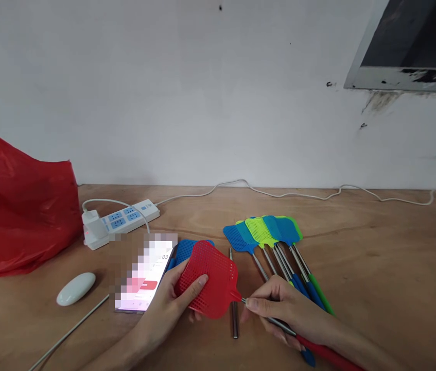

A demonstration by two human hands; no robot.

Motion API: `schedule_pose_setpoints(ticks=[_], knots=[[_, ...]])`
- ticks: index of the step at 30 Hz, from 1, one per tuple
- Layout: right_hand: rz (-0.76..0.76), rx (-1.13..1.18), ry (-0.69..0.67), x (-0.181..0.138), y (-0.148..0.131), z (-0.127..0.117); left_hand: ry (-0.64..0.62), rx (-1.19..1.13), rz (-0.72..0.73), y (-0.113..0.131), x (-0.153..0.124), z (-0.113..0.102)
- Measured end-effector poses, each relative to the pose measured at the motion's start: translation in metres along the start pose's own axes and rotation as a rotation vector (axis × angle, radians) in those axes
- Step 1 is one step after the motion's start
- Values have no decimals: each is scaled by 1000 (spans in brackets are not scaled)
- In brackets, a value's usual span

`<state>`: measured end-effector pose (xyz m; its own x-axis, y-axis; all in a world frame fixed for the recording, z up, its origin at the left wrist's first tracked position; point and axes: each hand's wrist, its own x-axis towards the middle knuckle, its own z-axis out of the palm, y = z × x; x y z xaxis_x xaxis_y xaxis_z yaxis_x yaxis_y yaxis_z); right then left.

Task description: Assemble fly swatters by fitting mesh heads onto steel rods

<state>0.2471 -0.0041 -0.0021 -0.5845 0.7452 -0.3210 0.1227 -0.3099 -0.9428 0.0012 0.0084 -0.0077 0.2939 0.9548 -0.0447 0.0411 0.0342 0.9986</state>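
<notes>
A red fly swatter (212, 278) with a perforated head lies across both my hands. My left hand (181, 299) grips the head, thumb on top and fingers underneath. My right hand (275, 306) pinches the metal rod just below the neck, and the red handle runs off under my right forearm. Beneath the swatter, a loose metal rod (235, 319) rests on the table. Blue swatter heads (192, 247) lie partly hidden behind the red one. To the right is a fanned pile of assembled fly swatters (260, 234) in blue, yellow-green and green, their handles partly covered by my right hand.
A lit phone (144, 288) lies left of my left hand, partly pixelated. Behind it sits a power strip (125, 221) with a plugged-in charger and white cable. A white oval object (75, 289) and a red plastic bag (20, 216) are at the left. A wall stands behind the wooden table (395, 268).
</notes>
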Motion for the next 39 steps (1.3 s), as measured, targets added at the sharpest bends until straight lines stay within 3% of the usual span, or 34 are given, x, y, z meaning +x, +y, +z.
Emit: schedule_pose_setpoints(ticks=[9,12,15,17,27,33,39], knots=[[-2,38,25,1,0,5,-6,-28,3,5,2,0],[-23,138,63,5,3,7,80,-123,21,3,8,-2],[-30,262,176,11,4,4,212,-179,39,-3,13,-6],[-48,329,260,14,4,-1,227,-181,43,-7,15,-7],[-277,586,517,9,-5,-3,21,20,-47,0,6,-3],[-310,597,480,11,-6,0,-154,245,44,7,-1,5],[-313,663,466,11,-3,3,-244,382,66,-1,-6,11]])
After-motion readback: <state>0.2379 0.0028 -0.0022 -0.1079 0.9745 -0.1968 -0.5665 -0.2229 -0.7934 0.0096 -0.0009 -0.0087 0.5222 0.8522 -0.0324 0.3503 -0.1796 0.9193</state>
